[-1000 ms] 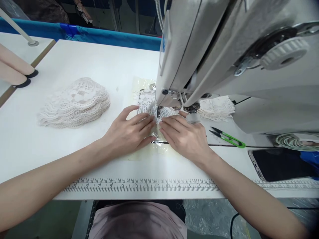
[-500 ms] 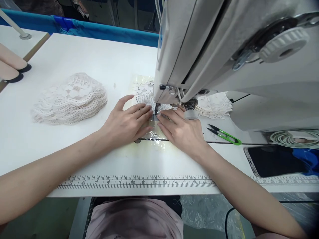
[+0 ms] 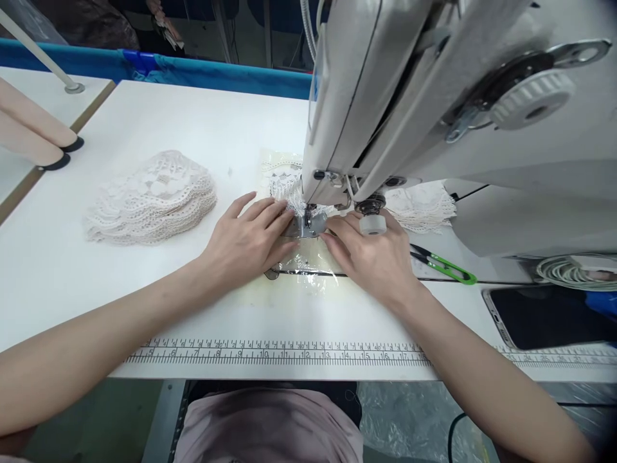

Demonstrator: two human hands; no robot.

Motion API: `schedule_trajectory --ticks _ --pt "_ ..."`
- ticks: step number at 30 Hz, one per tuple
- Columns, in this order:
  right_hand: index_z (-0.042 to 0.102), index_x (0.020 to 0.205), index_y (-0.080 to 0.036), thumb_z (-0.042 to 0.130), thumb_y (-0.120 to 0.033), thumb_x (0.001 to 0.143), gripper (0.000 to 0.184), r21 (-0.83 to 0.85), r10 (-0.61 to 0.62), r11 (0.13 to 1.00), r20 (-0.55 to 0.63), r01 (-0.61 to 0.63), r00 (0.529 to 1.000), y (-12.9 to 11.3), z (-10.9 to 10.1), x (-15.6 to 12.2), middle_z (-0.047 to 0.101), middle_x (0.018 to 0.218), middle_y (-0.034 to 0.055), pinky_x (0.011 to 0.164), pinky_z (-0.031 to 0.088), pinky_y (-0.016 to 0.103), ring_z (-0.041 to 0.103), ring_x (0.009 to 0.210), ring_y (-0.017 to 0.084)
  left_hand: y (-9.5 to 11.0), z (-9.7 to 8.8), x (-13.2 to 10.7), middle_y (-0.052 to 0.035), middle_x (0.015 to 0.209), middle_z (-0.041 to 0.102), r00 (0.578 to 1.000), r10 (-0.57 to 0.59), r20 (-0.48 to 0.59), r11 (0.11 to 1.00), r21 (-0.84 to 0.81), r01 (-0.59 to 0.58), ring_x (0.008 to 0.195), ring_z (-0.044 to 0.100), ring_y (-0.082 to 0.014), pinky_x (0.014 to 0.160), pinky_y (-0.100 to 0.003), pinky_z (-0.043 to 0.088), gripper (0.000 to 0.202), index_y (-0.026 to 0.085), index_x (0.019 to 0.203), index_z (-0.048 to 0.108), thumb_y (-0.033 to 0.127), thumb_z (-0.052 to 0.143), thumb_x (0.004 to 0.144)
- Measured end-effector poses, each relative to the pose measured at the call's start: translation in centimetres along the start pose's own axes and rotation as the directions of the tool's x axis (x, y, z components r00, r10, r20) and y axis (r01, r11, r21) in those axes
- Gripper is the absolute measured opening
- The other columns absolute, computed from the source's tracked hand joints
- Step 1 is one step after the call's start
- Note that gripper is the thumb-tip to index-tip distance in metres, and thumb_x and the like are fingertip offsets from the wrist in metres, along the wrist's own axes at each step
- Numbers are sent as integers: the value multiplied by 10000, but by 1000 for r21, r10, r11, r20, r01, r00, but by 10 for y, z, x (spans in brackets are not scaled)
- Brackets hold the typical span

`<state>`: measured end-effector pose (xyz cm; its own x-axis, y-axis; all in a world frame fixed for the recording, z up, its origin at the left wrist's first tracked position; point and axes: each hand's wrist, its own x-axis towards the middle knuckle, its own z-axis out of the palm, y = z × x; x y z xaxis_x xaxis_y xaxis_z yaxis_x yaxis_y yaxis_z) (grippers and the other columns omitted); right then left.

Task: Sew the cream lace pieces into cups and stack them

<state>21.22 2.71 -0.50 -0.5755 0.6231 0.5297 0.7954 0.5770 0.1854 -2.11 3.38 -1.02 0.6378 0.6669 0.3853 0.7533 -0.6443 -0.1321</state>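
A white sewing machine (image 3: pixel 434 109) fills the upper right. Under its needle and presser foot (image 3: pixel 307 222) lies a small white lace piece (image 3: pixel 284 190), most of it now behind the foot. My left hand (image 3: pixel 245 241) lies flat on the table left of the foot, fingers stretched toward the lace. My right hand (image 3: pixel 373 254) rests right of the foot, fingers extended toward the needle plate, under the machine's round knob (image 3: pixel 373 224).
A stack of lace pieces (image 3: pixel 154 196) sits at the left, more lace (image 3: pixel 424 206) behind the machine. Green thread snips (image 3: pixel 446 265) and a phone (image 3: pixel 544 318) lie at the right. A printed ruler (image 3: pixel 279 354) runs along the table's front edge.
The lace has fed back under the presser foot, leaving the metal plate bare in front. Both hands have shifted slightly away from me; the right hand moved right.
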Motion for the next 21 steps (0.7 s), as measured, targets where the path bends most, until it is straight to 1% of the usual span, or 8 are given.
schedule_trajectory --ticks 2,4,6,8,11,14,17,21 --pt "725 895 -174 507 -260 972 246 -2 4 1000 -21 -4 1000 1 -1 0 737 818 50 844 452 324 649 828 177 3 -6 -1 -135 1095 710 998 59 -28 998 24 -58 960 679 -277 868 -461 524 404 97 1187 644 411 496 980" --pt "716 951 -160 505 -192 951 214 47 -11 999 -35 13 999 0 -3 0 740 833 53 812 459 325 647 814 178 8 -14 -4 -73 897 724 963 255 -86 964 -55 -260 741 668 -185 687 -345 534 323 123 1084 684 379 519 977" --pt "699 1030 -160 485 -103 911 251 188 -75 979 -26 79 997 -3 -5 0 751 937 51 765 471 315 652 846 174 11 -21 -7 -6 806 714 860 466 -207 853 -151 -499 627 625 -107 571 -255 489 242 156 1019 695 332 535 975" --pt "689 1060 -168 474 -63 883 298 373 -197 908 -25 192 980 -8 -6 1 742 1060 51 762 493 315 653 956 185 11 -25 -9 34 813 720 793 501 -347 804 -152 -574 625 624 -80 543 -223 468 163 193 986 693 277 556 961" --pt "697 1013 -173 480 -61 887 275 569 -345 765 -36 303 938 -14 -6 1 741 1072 48 822 526 345 634 1070 199 1 -24 -8 16 865 727 913 193 -360 960 -124 -252 674 640 -106 507 -231 423 130 199 973 677 246 559 945" --pt "702 927 -186 500 -51 869 250 635 -357 712 -40 300 933 -13 -6 1 758 956 11 820 537 354 655 1003 184 -11 -18 -4 -61 942 708 985 -155 -78 988 2 156 771 644 -189 456 -270 306 231 157 1017 659 351 560 938" --pt "688 800 -213 489 -50 854 263 613 -333 740 -24 277 943 -8 -7 2 755 850 -23 784 534 346 666 910 169 -15 -13 -3 -70 897 688 967 -246 70 967 92 239 763 626 -212 467 -278 236 330 153 987 648 463 548 932" --pt "637 637 -228 434 -41 816 329 536 -311 812 60 233 948 -1 -10 3 705 685 -44 671 498 314 655 779 153 -10 -12 -4 -44 810 677 965 -248 83 969 23 247 670 611 -176 464 -277 206 316 171 909 650 444 499 962"
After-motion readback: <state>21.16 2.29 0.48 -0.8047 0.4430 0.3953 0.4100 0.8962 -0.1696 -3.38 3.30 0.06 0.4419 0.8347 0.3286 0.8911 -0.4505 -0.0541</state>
